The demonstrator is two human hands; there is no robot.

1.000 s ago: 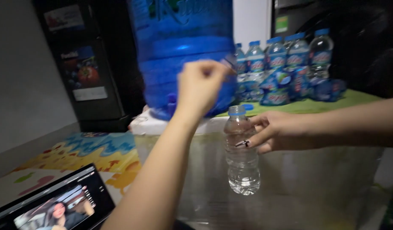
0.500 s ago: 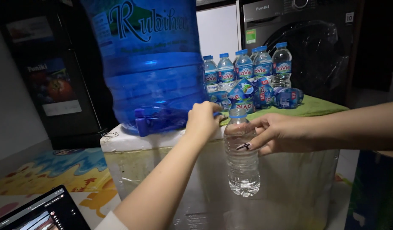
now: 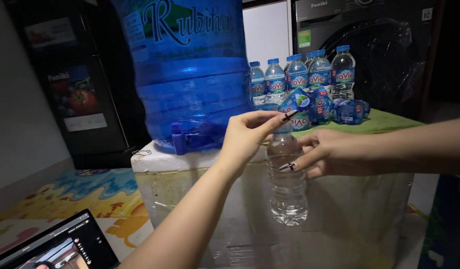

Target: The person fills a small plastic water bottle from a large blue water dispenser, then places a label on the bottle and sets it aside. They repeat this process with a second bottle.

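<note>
Right hand [image 3: 334, 154] grips clear bottle [image 3: 287, 179], nearly empty, held mid-scene before foam box [image 3: 190, 199]. Left hand [image 3: 250, 134] pinches its cap [image 3: 284, 127]. Big blue jug [image 3: 190, 74] far left, part-filled; small bottles [image 3: 309, 79] far right.

The large water jug [image 3: 190, 69] stands on the foam box [image 3: 155, 164], its tap [image 3: 182, 137] at the front edge. Right of the tap, the small bottle [image 3: 287, 179] hangs before the box, between the left hand [image 3: 250, 134] and right hand [image 3: 329, 154]. A cluster of sealed bottles [image 3: 309, 84] stands behind, and a laptop [image 3: 50, 246] lies at lower left
</note>
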